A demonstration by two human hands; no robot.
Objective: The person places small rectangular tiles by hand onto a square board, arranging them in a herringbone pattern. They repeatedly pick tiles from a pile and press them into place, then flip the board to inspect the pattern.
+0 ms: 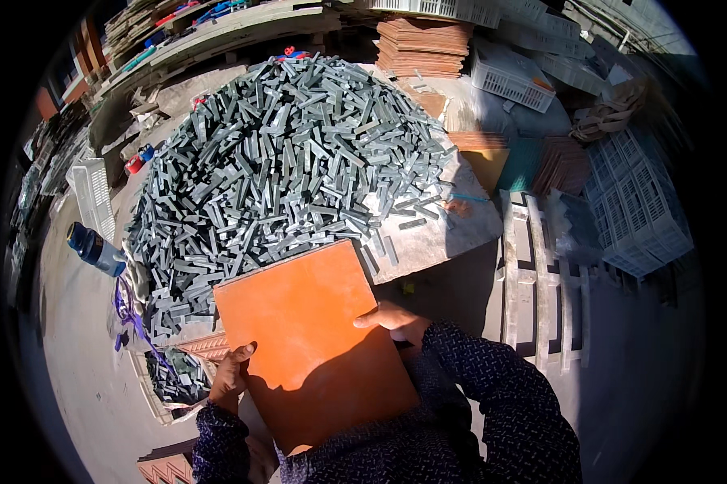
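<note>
I hold a flat orange board [311, 343] in front of my body, tilted, its far edge close to the pile. My left hand [230, 377] grips its left edge, thumb on top. My right hand [397, 323] grips its right edge, fingers mostly hidden under the board. Just beyond the board, a large heap of small grey-green rectangular blocks [287, 161] covers a grey table top [440, 234]. Both forearms wear dark patterned sleeves.
A blue bottle [93, 248] stands left of the heap. A crate holding several grey blocks [174, 379] lies low at the left. Stacked orange boards [422, 44] and white plastic crates [639, 202] stand behind and to the right. A white pallet [541, 274] lies at the right.
</note>
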